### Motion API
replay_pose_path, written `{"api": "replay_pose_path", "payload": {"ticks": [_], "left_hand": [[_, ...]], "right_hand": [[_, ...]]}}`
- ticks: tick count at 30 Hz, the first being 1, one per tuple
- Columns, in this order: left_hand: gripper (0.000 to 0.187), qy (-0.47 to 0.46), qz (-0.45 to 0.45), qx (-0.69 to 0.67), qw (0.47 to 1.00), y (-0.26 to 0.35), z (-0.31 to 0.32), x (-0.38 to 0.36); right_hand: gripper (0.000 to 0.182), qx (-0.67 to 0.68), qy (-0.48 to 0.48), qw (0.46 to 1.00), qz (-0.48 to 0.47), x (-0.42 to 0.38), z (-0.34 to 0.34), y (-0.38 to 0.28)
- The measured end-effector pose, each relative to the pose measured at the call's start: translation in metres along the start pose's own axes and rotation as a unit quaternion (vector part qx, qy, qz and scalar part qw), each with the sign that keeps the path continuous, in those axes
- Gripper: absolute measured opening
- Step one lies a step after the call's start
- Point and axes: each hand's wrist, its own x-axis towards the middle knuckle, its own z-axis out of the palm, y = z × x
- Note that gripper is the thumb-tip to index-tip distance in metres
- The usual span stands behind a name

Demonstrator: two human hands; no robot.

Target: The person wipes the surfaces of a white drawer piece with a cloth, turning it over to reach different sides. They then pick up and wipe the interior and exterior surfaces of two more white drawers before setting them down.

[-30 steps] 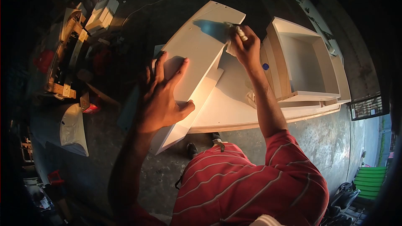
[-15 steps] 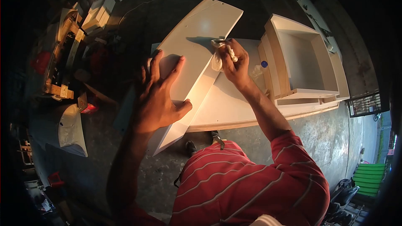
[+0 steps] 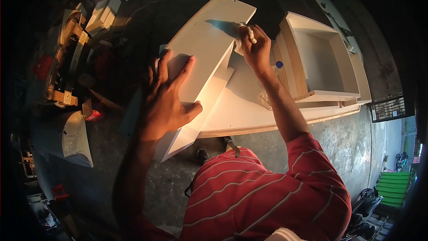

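A white drawer (image 3: pixel 203 35) with a wood-toned edge lies tilted across a white work panel (image 3: pixel 245 115). My left hand (image 3: pixel 171 91) rests spread on its broad white face, the thumb over the near edge. In my right hand (image 3: pixel 256 49) is a crumpled whitish cloth (image 3: pixel 240 46), gripped in closed fingers at the drawer's right edge, near its far end. The hand's shadow falls on the white face beside it.
A second white drawer (image 3: pixel 318 62) stands open side up on the panel's right, with a blue-capped bottle (image 3: pixel 279 64) beside it. Wooden frame pieces (image 3: pixel 67 62) lie at the left. A curved white panel (image 3: pixel 76 138) rests on the floor, and a green slatted object (image 3: pixel 392 188) is at far right.
My right hand has moved with the cloth along the drawer's right edge towards its far end. My left hand stays spread on the face.
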Motion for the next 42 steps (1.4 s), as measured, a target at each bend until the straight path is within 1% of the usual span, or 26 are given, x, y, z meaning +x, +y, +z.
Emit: {"api": "replay_pose_path", "payload": {"ticks": [3, 4, 5, 9, 10, 11, 13, 14, 15, 17, 18, 19, 20, 22, 23, 25, 28, 29, 30, 31, 33, 35, 38, 40, 41, 42], "left_hand": [[0.089, 0.022, 0.012, 0.01, 1.0, -0.002, 0.003, 0.001], [0.087, 0.036, 0.026, 0.014, 0.999, -0.003, 0.003, 0.001], [0.087, 0.037, 0.026, 0.014, 0.999, -0.002, 0.003, 0.002], [0.09, 0.003, -0.004, 0.005, 1.0, -0.001, 0.001, 0.001], [0.091, 0.004, -0.003, 0.004, 1.0, -0.002, 0.002, 0.0], [0.091, 0.005, -0.001, 0.004, 1.0, -0.002, 0.002, 0.0], [0.091, 0.011, 0.002, 0.007, 1.0, -0.002, 0.002, 0.001], [0.091, 0.014, 0.001, 0.007, 1.0, -0.003, 0.002, 0.001], [0.091, 0.011, -0.001, 0.004, 1.0, -0.003, 0.001, 0.002], [0.091, 0.01, -0.005, 0.002, 1.0, -0.004, 0.001, 0.001], [0.09, 0.013, -0.002, 0.004, 1.0, -0.002, 0.002, 0.002], [0.09, 0.015, 0.001, 0.005, 1.0, -0.001, 0.002, 0.002], [0.09, 0.017, -0.002, 0.004, 1.0, -0.001, 0.003, 0.002], [0.09, 0.018, 0.001, 0.002, 1.0, 0.0, 0.003, 0.001], [0.09, 0.017, 0.001, 0.002, 1.0, -0.001, 0.003, 0.001], [0.089, 0.026, 0.011, 0.002, 1.0, -0.003, 0.003, 0.001], [0.09, 0.018, 0.017, -0.003, 1.0, -0.003, 0.001, 0.002], [0.09, 0.017, 0.018, -0.003, 1.0, -0.003, 0.003, 0.001], [0.09, 0.022, 0.015, 0.009, 1.0, -0.004, 0.004, 0.0], [0.09, 0.03, 0.014, 0.021, 0.999, -0.005, 0.004, 0.0], [0.09, 0.022, 0.009, 0.005, 1.0, -0.003, -0.001, 0.0], [0.09, 0.024, 0.01, -0.018, 0.999, -0.002, -0.001, 0.0], [0.09, 0.02, 0.015, -0.019, 0.999, -0.004, 0.002, 0.0], [0.09, 0.024, 0.01, -0.008, 1.0, -0.002, 0.002, 0.0], [0.09, 0.016, 0.004, 0.0, 1.0, 0.0, 0.002, -0.001], [0.091, 0.011, -0.004, -0.004, 1.0, 0.002, 0.003, -0.001]], "right_hand": [[0.018, 0.055, -0.002, 0.998, -0.031, -0.014, 0.006, 0.001], [0.016, 0.13, 0.013, 0.99, -0.053, -0.027, 0.009, -0.019], [0.014, 0.152, -0.02, 0.986, -0.065, -0.037, 0.008, -0.03], [0.012, 0.089, -0.031, 0.992, -0.079, -0.012, 0.001, 0.003], [0.014, 0.043, -0.012, 0.999, 0.002, -0.002, -0.002, 0.01], [0.015, 0.081, 0.018, 0.996, 0.027, 0.003, 0.0, 0.012], [0.014, 0.086, -0.028, 0.995, 0.028, -0.013, 0.002, 0.008], [0.013, 0.226, -0.04, 0.973, 0.029, -0.034, 0.007, 0.0], [0.008, 0.299, -0.087, 0.948, 0.061, -0.053, 0.01, 0.001], [0.013, 0.291, -0.168, 0.936, 0.108, -0.071, 0.001, -0.009], [0.013, 0.292, -0.171, 0.935, 0.106, -0.066, -0.001, -0.009], [0.019, 0.389, -0.027, 0.883, 0.263, -0.058, -0.005, -0.01], [0.026, 0.462, 0.118, 0.779, 0.406, -0.051, -0.009, -0.007], [0.032, 0.543, 0.201, 0.727, 0.369, -0.033, -0.02, 0.023], [0.033, 0.57, 0.197, 0.727, 0.328, -0.022, -0.028, 0.029], [0.03, 0.561, 0.162, 0.773, 0.248, 0.006, -0.035, 0.018], [0.034, 0.391, 0.084, 0.903, 0.156, 0.021, -0.015, 0.016], [0.034, 0.293, 0.029, 0.953, 0.071, 0.019, -0.004, 0.027], [0.032, 0.125, 0.004, 0.992, 0.023, 0.019, -0.004, 0.019], [0.031, -0.048, -0.019, 0.998, -0.028, 0.018, -0.007, 0.007], [0.027, 0.011, -0.032, 0.999, -0.013, 0.017, -0.01, 0.0], [0.026, 0.004, -0.056, 0.998, 0.018, 0.008, -0.015, -0.019], [0.032, 0.028, -0.065, 0.996, -0.061, -0.014, -0.015, -0.045], [0.037, 0.024, -0.086, 0.992, -0.088, -0.009, -0.014, -0.031], [0.035, 0.036, -0.092, 0.993, -0.057, 0.0, -0.016, -0.022], [0.033, 0.048, -0.095, 0.994, 0.022, 0.013, -0.015, -0.01]]}}
